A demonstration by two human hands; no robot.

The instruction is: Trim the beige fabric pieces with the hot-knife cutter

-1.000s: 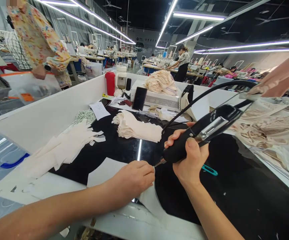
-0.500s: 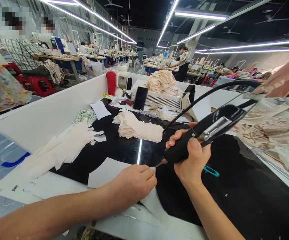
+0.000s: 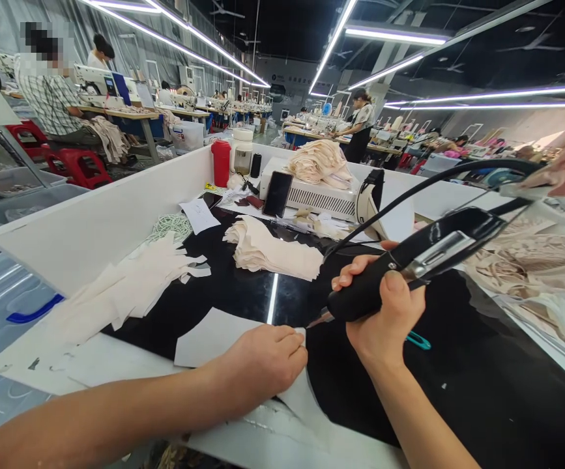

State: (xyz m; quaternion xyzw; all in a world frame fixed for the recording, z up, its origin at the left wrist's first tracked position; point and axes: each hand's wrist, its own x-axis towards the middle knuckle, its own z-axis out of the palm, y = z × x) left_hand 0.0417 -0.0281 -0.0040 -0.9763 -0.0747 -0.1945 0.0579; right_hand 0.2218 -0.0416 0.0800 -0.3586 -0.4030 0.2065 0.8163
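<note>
A black corded hand tool (image 3: 409, 260) with a silver side plate is gripped in my right hand (image 3: 384, 312), held tilted above the table. Its narrow brownish tip points down-left, close to the fingers of my left hand (image 3: 267, 361). Those fingers are closed on the edge of a white curved flat piece (image 3: 208, 339), which lies on the black tabletop (image 3: 243, 296) and is partly covered by my hand and forearm. I cannot tell whether the piece is card or cloth. Beyond my hands lies a stack of cream fabric pieces (image 3: 277, 251).
Cream strips (image 3: 126, 286) lie at the left beside a white side panel (image 3: 91, 228). A phone (image 3: 277, 194) leans on a white vented machine (image 3: 321, 195) at the back. A teal tool (image 3: 419, 340) lies under my right wrist. Pale garments (image 3: 531, 260) are heaped right.
The view has shifted slightly. My right hand and the black tool have moved a little to the right. My left hand stays on the white piece. Colourful clothing at the left edge is out of view.
</note>
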